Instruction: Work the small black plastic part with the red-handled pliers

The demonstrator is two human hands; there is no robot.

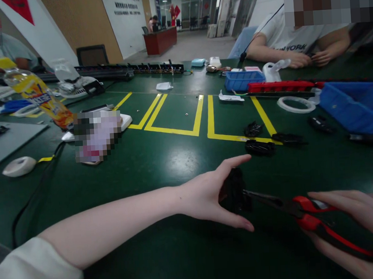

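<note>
My left hand (205, 199) reaches in from the left, thumb and a finger spread around a black part (235, 191) held between them. Red-handled pliers (300, 212) are in my right hand (359, 221) at the lower right, its fingers on the handles. The long tips of the pliers touch the right side of the black part. Beyond my hands lie more black parts (259, 147) by the yellow tape on the green table (175, 161).
A phone (99, 136), an orange drink bottle (38, 94) and a white mouse (19, 166) are on the left. At the right are a blue bin (355, 108) and a tape roll (296, 104). A person (300, 40) sits across the table.
</note>
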